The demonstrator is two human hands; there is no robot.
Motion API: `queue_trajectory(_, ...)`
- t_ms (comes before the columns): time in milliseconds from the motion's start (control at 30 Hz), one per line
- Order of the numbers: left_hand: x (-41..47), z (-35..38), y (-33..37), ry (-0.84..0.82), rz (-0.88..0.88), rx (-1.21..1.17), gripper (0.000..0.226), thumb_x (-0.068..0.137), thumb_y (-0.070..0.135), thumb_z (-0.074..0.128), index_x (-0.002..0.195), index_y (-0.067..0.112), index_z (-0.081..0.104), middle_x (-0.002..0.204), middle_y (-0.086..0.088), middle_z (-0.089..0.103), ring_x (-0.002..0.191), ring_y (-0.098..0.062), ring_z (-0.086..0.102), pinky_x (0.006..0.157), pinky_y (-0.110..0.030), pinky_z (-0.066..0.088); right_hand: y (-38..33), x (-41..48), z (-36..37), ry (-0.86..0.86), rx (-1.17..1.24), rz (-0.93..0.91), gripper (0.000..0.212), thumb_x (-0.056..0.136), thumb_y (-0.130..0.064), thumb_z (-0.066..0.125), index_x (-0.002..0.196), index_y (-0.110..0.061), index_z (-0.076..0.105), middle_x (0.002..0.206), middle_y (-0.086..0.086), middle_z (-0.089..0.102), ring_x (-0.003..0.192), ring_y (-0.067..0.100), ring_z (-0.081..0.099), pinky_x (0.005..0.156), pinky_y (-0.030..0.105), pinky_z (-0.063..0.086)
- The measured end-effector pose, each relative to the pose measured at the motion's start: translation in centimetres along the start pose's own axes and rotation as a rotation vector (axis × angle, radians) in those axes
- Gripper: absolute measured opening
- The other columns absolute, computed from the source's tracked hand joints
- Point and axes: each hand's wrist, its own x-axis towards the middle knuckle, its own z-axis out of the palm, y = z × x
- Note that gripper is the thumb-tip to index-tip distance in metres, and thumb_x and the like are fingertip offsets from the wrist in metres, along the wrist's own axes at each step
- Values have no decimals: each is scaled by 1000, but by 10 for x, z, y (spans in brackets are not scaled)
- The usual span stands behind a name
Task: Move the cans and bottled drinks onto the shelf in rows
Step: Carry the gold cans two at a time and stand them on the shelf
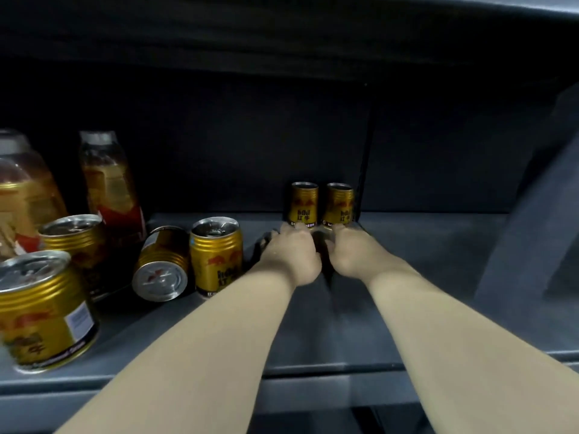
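Here, our left hand (291, 253) touches the left gold can (304, 203), our right hand (347, 252) the right gold can (338, 205), both upright on the shelf (438, 261); grips unclear.

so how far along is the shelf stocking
Done: two cans stand side by side at the back of the shelf. In hand: the left hand and right hand reach to their bases, grip unclear. Left: several loose cans at the left, including a tipped can, plus the bottles.
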Motion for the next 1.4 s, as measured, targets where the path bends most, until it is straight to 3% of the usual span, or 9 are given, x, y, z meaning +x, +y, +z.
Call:
queue_trajectory(133,-15,-10,1,-28,17,-1,45,94,23,55,134,9,41,136,-14,44,126,-36,42,103,-42,37,-7,-8,-3,-48,42,-47,29,100,-15,43,128,-13,52,129,13,58,117,32,56,95,40,47)
queue_trajectory(400,-43,-19,9,-113,77,148,50,95,29,54,139,13,38,142,-15,42,129,-36,41,107,-46,36,-6,-37,-10,-28,18,1,45,103,-30,42,147,-19,40,139,14,55,123,32,55,98,39,48)
queue_trajectory(600,-73,-20,5,-61,136,78,53,96,34,55,141,14,37,141,-14,46,129,-36,42,107,-46,38,-6,-68,-7,70,22,53,50,105,-38,41,151,-19,35,143,15,53,126,34,52,93,34,44)
queue_trajectory(733,-104,-31,-9,25,247,9,47,95,38,56,132,11,44,128,-15,54,116,-35,52,98,-47,47,-17,-96,-5,67,14,60,53,105,-31,41,155,-21,29,146,16,49,129,35,49,93,33,42)
queue_trajectory(833,-124,-45,-15,59,322,31,49,96,37,56,135,10,43,129,-15,55,116,-34,53,97,-47,48,-32,-112,-8,87,68,41,52,104,-22,40,155,-18,30,146,16,49,127,34,50,95,31,42)
queue_trajectory(1033,-142,-74,-35,110,328,40,41,97,35,54,130,13,47,124,-10,55,112,-29,54,91,-42,52,-52,-127,-3,96,121,-27,44,103,-27,43,145,-16,45,133,13,59,112,29,57,92,35,48)
queue_trajectory(1200,-161,-91,-56,230,312,58,31,100,31,49,125,12,50,120,-9,57,110,-27,54,87,-39,52,-71,-134,2,87,158,-35,47,103,-39,48,143,-14,43,124,13,63,97,25,59,90,39,52)
queue_trajectory(1400,-171,-104,-80,314,229,112,34,99,29,49,127,12,50,124,-11,54,113,-28,51,91,-39,51,-100,-137,3,72,189,-84,64,102,-43,49,154,-12,30,146,16,50,130,32,50,96,31,40)
